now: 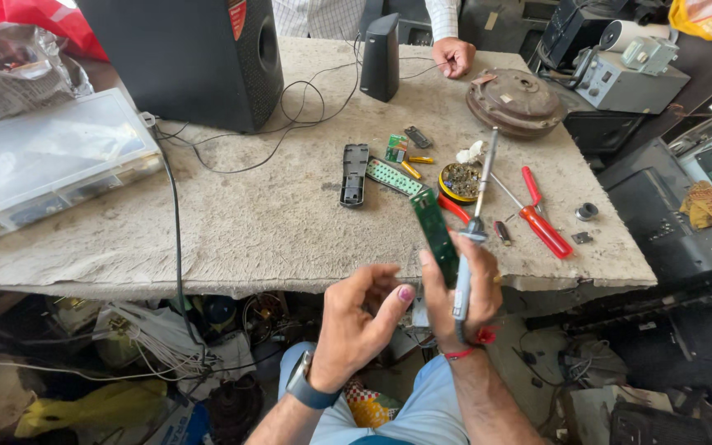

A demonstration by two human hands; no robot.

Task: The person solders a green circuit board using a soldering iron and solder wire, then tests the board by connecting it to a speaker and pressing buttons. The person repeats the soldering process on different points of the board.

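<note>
Circuit board tilted up-left lengthwise, right hand gripping it with soldering iron

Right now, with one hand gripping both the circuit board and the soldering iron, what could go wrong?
1. The right hand clamps the green circuit board and the soldering iron together; the iron's shaft lies close beside the board and fingers, so a burn or a scorched board seems possible if it is hot.
2. The left hand is empty, so the board could slip off past the bench edge.
3. The tip points over the solder tin and red screwdriver; a swing might knock them.
</note>
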